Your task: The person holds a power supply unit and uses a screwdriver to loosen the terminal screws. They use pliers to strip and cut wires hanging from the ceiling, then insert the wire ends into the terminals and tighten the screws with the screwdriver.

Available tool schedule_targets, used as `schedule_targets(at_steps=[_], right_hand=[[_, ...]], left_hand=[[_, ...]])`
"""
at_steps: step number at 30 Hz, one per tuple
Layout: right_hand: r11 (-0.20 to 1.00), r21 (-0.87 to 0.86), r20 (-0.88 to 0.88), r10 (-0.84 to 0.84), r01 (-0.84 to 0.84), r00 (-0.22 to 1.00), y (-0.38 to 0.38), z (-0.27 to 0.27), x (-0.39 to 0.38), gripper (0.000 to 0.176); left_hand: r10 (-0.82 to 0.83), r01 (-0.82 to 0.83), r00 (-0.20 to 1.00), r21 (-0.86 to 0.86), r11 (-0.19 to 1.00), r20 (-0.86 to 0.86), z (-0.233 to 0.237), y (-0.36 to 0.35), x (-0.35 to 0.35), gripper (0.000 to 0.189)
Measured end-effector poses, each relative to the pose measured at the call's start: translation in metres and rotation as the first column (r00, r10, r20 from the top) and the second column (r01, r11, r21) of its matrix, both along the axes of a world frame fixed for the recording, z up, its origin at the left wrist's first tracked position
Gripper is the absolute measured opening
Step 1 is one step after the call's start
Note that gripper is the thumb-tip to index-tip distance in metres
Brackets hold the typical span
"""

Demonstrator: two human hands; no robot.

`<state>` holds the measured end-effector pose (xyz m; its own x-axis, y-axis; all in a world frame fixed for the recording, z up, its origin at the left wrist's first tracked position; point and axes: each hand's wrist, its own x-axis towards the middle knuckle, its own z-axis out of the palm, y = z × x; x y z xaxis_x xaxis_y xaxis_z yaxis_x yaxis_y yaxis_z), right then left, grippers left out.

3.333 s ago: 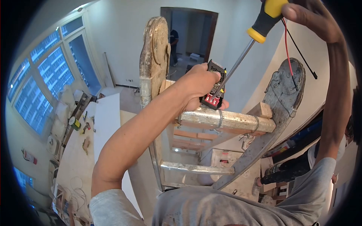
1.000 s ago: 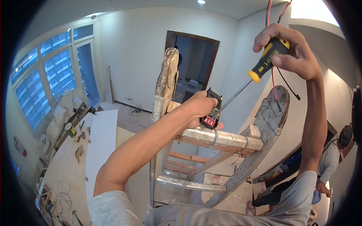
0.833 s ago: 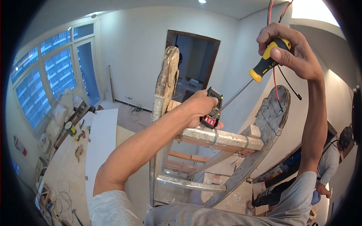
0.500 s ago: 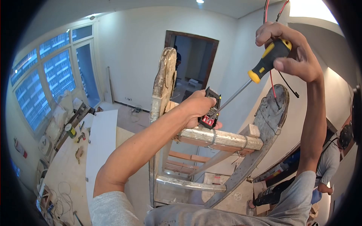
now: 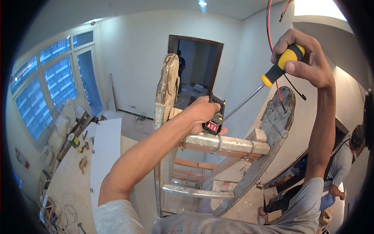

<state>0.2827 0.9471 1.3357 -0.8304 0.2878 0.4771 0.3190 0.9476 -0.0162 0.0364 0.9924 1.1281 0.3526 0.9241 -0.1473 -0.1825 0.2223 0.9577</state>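
My left hand [image 5: 199, 112] is closed around a small black power supply [image 5: 217, 109] with a perforated case and a red terminal block, held just above the ladder's top rung [image 5: 230, 145]. In my right hand [image 5: 313, 64] is a yellow-and-black screwdriver [image 5: 278, 69], gripped by the handle with thumb and fingers. Its long shaft slants down to the left, and the tip is at the terminal end of the power supply; exact contact is hard to make out. Red and black wires [image 5: 268, 23] hang from above, passing behind my right hand.
The worn ladder [image 5: 165, 93] stands right in front of me. Below left, a work board [image 5: 70, 175] carries a can [image 5: 73, 139], tools and loose cable. At right, another person [image 5: 341, 167] stands lower down; someone else [image 5: 181, 68] is in the far doorway.
My right fingers have closed more fully round the screwdriver handle, and the handle has turned and moved slightly. The power supply stays in my left hand, a little lower and tilted. The view has shifted slightly.
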Motion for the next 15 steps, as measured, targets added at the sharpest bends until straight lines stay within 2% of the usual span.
schedule_targets(at_steps=[2, 5, 15], right_hand=[[0.997, 0.069, -0.013, 0.036, -0.035, 0.999, 0.003, -0.003, 0.005, 0.037], [1.0, 0.014, -0.028, 0.014, -0.014, 1.0, 0.006, -0.011, 0.005, 0.04], [0.999, 0.04, -0.033, -0.002, 0.003, 0.999, 0.008, -0.013, 0.004, 0.041]], left_hand=[[0.006, -0.006, 1.0, -0.007, 1.0, 0.006, 0.0, 0.0, 0.0, 0.029], [0.014, -0.014, 1.0, -0.006, 1.0, 0.005, 0.002, -0.003, 0.001, 0.029], [0.013, -0.014, 1.0, 0.01, 1.0, 0.019, 0.0, -0.001, 0.0, 0.028]])
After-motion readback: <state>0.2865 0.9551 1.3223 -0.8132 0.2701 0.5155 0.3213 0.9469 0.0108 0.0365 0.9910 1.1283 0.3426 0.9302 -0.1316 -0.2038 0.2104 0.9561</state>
